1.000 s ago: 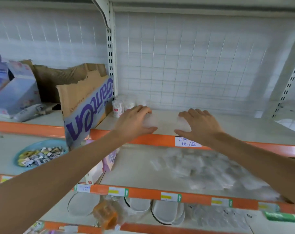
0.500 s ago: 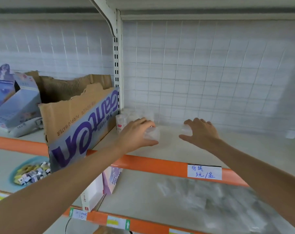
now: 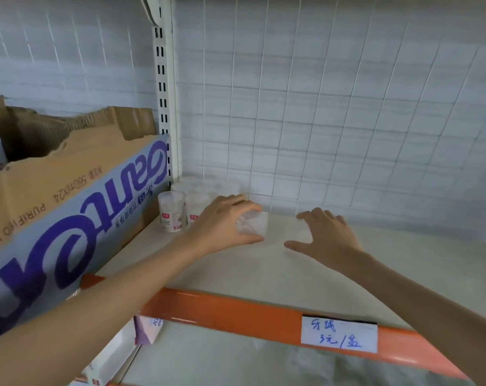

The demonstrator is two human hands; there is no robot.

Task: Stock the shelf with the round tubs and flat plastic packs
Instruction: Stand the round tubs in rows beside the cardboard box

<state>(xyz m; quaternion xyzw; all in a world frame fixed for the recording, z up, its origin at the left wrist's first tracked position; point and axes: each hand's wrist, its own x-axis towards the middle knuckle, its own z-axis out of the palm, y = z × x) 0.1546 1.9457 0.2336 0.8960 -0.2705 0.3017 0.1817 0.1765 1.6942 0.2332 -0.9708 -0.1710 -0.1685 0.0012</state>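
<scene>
Placing a clear tub (image 3: 254,222) on the shelf (image 3: 347,271) at frame centre, the left hand (image 3: 225,222) grips it just beside the row of tubs (image 3: 175,211). The right hand (image 3: 329,232) hovers spread, apparently empty. Next, likely: nudge it flush, then release.

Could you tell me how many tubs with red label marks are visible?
2, side by side beside the cardboard box: left tub, right tub. Blurred tubs behind may hide more.

- setting: a shop, stockroom-style aisle.
- slotted upright (image 3: 163,112) and orange-edged shelf (image 3: 236,313) with wire-grid back.
- handwritten price label (image 3: 339,334) on shelf edge.
- opened cardboard carton (image 3: 69,207) alongside.
</scene>
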